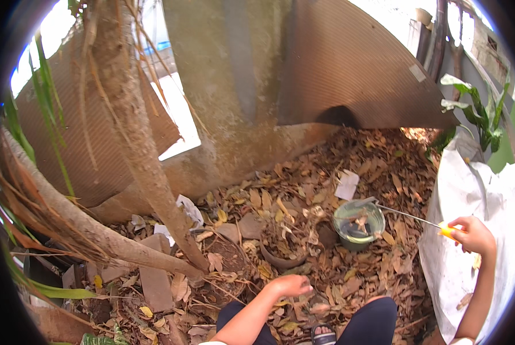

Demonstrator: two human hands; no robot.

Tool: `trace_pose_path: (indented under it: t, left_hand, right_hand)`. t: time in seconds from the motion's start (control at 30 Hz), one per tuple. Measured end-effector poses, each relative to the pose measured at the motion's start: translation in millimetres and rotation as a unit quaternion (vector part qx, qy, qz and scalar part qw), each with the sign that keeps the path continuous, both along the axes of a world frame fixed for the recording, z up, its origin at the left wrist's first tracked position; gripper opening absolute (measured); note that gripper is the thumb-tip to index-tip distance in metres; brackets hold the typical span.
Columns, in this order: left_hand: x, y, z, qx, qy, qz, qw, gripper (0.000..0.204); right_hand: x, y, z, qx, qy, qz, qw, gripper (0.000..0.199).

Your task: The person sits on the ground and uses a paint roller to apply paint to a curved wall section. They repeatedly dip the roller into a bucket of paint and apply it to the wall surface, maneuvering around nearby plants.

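Tool (408, 215) with thin metal shaft is grasped in the right hand (473, 236) by its yellow handle (446, 230), and its grey head (363, 202) lies at the far rim of the green bucket (356, 246). Whether the head presses on this rim, I cannot tell. The bucket stands among dry leaves (395, 270), toward the right edge of the ground (226, 260), near the white sack (450, 201). The left hand (291, 286) is apart from the tool, fingers half curled, near the brown pot (283, 263); if it encloses something small, I cannot tell.

In my judgement, the bucket could tip, because loose leaves may give it uneven footing and a sideways pull of the head would act high, at the rim. The dark contents (356, 231) could then spill. The head could also slip off, since the tool is held only at its other end.
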State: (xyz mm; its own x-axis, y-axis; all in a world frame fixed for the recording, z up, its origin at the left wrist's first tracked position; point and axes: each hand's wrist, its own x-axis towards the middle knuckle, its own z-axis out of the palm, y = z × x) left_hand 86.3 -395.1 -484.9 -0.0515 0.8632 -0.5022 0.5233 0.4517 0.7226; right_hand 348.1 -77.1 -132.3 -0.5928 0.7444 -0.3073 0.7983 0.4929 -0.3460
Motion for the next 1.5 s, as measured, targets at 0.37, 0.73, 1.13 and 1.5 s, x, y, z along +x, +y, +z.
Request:
trace_pose_path:
  t: [0.37,0.73,1.13,1.5]
  left_hand:
    - [-56.9,-80.5,198.1,0.591,0.302,0.427,0.615,0.007]
    - [-155.9,-144.0,300.5,0.594,0.553,0.515,0.275,0.021]
    - [-187.7,-145.9,284.4,0.592,0.442,0.618,0.27,0.039]
    - [-61.7,-187.1,254.4,0.559,0.575,0.473,0.364,0.022]
  right_hand:
    - [-38.2,23.7,-23.3,0.045,0.316,0.041,0.947,0.032]
    - [-209.3,-71.9,-50.3,-0.085,0.549,0.137,0.82,0.036]
    - [-289.9,-142.3,-55.8,-0.156,0.624,0.174,0.746,0.039]
    - [-328.9,-159.3,-21.1,-0.125,0.66,0.176,0.72,0.038]
